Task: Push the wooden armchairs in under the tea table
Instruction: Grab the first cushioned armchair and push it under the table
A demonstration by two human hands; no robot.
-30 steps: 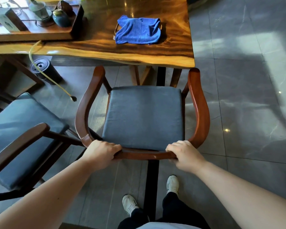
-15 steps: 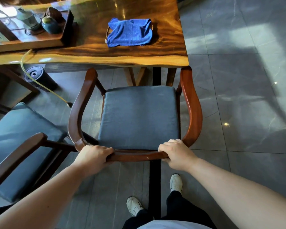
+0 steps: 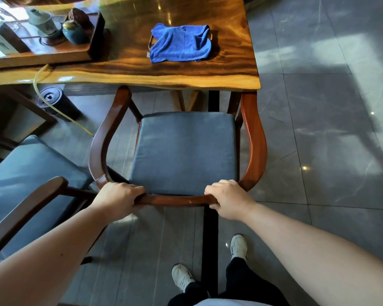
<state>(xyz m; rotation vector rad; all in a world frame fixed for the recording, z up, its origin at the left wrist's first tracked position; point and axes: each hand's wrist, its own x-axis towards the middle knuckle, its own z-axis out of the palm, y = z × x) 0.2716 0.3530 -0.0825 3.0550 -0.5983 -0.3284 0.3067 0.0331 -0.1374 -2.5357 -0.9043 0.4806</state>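
From the head view, your left hand [image 3: 117, 200] and right hand [image 3: 228, 198] are both clamped on the curved back rail of the wooden armchair [image 3: 184, 151], one toward each end, with the fingers wrapped over the top. The chair faces the bench [image 3: 142, 71]; its arm tips reach the bench's near edge, while nearly all of its grey cushion [image 3: 184, 151] stands out in the open, so most of the push looks undone. Press evenly through both hands and straight ahead, since a stronger push on one side would likely swing an arm tip off line. Whether the arms clear the underside of the top is hard to judge from here, so go gently as they meet the edge. The bench legs [image 3: 186, 100] stand directly ahead of the seat and will probably limit how far in it goes. A second armchair [image 3: 31, 184] waits close on the left, its arm just beside your left wrist. A yellow hose [image 3: 60, 111] trails on the floor near the chair's left front, beside a dark bin [image 3: 53, 102]; watch that the chair legs do not snag it. A blue cloth [image 3: 180, 44] lies on top, clear of the work.
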